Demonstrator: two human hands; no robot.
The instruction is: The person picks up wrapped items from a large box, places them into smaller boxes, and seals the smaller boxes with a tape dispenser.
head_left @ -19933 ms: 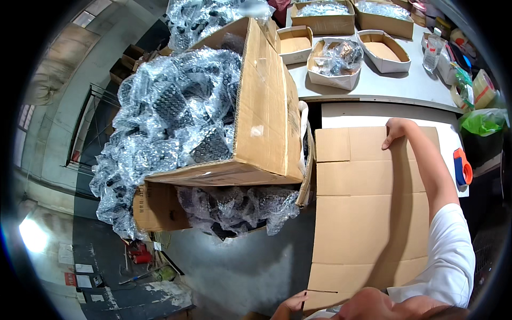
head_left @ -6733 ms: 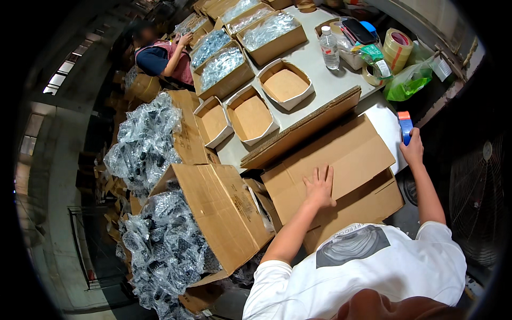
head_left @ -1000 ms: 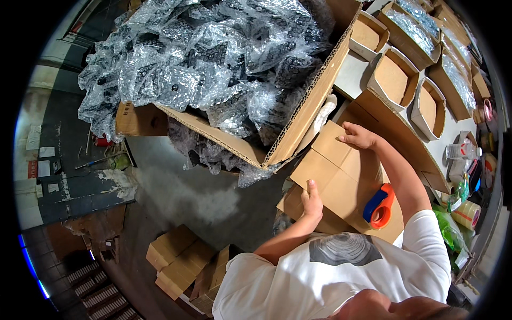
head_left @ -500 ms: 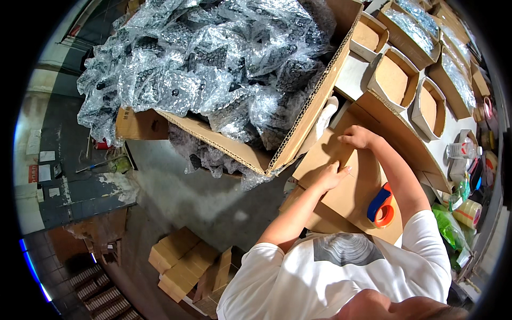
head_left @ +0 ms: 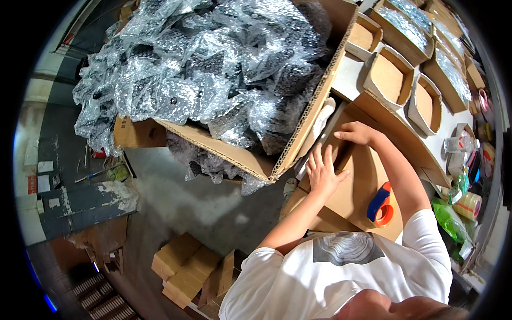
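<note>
A brown cardboard box with folded panels lies in front of my body. My left hand rests on its left side with fingers spread. At its far edge, my right hand has its fingers bent over the cardboard, gripping it. Between the two hands a dark gap shows in the cardboard. A tape dispenser, orange and blue, lies on the box near my right forearm.
A large carton heaped with bubble-wrapped items stands at the far left. Small open trays line the table to the right. A clear bottle is at the right edge. Folded cartons sit on the floor.
My left hand has spread its fingers and shifted left to the box's side. My right hand has slid slightly left along the far edge. A flap that covered the gap has moved.
</note>
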